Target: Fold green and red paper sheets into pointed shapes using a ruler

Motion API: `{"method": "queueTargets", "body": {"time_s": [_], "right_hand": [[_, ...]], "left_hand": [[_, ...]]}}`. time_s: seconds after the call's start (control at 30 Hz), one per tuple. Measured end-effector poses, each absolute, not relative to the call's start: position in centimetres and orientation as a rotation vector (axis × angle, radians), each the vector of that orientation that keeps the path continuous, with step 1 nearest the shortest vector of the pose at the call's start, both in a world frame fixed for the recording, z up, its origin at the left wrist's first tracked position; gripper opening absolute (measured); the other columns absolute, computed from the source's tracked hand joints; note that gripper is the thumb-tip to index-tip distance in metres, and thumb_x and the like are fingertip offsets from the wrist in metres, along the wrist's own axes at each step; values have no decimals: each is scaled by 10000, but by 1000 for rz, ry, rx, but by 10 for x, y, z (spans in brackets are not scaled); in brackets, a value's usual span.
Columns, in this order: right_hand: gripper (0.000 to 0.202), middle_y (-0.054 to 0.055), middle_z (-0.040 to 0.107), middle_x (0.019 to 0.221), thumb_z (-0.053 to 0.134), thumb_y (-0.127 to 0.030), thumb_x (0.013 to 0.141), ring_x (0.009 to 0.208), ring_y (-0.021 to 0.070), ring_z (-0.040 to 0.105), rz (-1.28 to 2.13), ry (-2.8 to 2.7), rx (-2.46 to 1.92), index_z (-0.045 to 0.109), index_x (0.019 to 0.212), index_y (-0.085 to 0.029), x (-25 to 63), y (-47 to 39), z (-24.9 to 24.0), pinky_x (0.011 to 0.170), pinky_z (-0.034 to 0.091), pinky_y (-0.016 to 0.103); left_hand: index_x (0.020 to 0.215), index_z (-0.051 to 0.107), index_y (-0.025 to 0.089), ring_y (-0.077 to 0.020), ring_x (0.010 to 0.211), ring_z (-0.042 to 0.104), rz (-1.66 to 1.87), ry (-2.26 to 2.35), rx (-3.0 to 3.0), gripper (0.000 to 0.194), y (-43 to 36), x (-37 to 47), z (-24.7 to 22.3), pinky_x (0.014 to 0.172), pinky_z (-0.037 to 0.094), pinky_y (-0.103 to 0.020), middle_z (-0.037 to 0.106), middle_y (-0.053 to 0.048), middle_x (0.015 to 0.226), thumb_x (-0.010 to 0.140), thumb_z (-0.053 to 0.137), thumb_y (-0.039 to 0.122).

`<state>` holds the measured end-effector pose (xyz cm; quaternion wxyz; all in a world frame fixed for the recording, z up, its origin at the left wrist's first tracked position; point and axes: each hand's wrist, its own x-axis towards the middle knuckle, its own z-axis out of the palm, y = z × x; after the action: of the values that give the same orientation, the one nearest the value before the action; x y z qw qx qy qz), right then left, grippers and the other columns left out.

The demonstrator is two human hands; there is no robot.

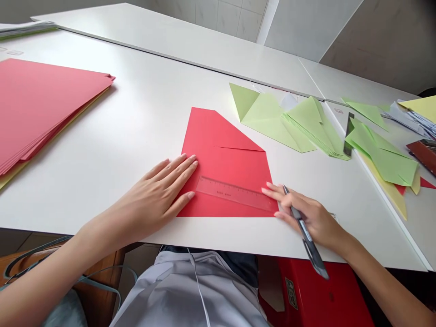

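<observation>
A folded red paper (221, 131) lies near the table's front edge, with a slit or fold line on its right part. Across its lower part rests a clear ruler (235, 194). My left hand (163, 188) lies flat with its fingers spread over the paper's left edge, close to the ruler's left end. At the ruler's right end, the fingertips of my right hand (303, 211) touch the ruler and the paper's edge. A dark pen (306, 236) is held between the fingers of that hand, its tip pointing up and away from the paper.
A stack of red sheets (51, 100) with yellow beneath lies on the left. Green folded papers (272, 118) spread at the back right. Farther right are a dark ruler (349, 135), another green folded piece (384, 154) and yellow scraps. A red stool (327, 295) stands below the table (136, 104).
</observation>
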<state>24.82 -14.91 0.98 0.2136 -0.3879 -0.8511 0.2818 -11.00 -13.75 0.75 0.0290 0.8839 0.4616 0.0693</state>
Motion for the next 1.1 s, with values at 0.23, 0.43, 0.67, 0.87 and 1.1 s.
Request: {"method": "queueTargets", "body": {"time_s": [0.23, 0.43, 0.67, 0.87, 1.1], "right_hand": [[223, 67, 636, 1344, 585, -74, 886, 1318, 259, 524, 702, -2444, -1005, 441, 863, -243, 274, -186, 3, 1162, 396, 476], [242, 54, 649, 1325, 599, -38, 829, 1268, 297, 558, 699, -2478, -976, 485, 845, -251, 286, -194, 3, 1142, 442, 436], [241, 74, 643, 1332, 597, -39, 823, 1256, 303, 576, 659, -2495, -931, 483, 884, -242, 291, -196, -1, 1166, 415, 444], [257, 121, 637, 1333, 570, 0, 824, 1270, 316, 571, 644, -2518, -899, 474, 937, -211, 293, -196, 0, 1138, 453, 485], [266, 122, 649, 1316, 612, 12, 802, 1219, 325, 614, 560, -2459, -908, 492, 903, -203, 289, -198, 0, 1089, 511, 483]], "left_hand": [[1568, 85, 218, -232, 1494, 209, 202, 1466, 2714, 721, -138, -108, 10, 1259, 121, -442, 176, -18, 1618, 992, 228, 628], [1556, 192, 243, -200, 1476, 263, 295, 1394, 2766, 575, -144, -103, 10, 1253, 189, -430, 242, 11, 1597, 1040, 211, 497], [1531, 293, 221, -175, 1437, 355, 455, 1361, 2713, 518, -162, -95, 12, 1222, 307, -348, 339, -5, 1571, 1019, 367, 212], [1525, 309, 169, -196, 1473, 281, 470, 1398, 2689, 521, -168, -88, 10, 1250, 239, -352, 315, -39, 1587, 1014, 388, 232], [1542, 212, 48, -300, 1493, 205, 345, 1366, 2726, 817, -171, -84, 14, 1264, 144, -394, 205, -133, 1615, 955, 444, 565]]}}
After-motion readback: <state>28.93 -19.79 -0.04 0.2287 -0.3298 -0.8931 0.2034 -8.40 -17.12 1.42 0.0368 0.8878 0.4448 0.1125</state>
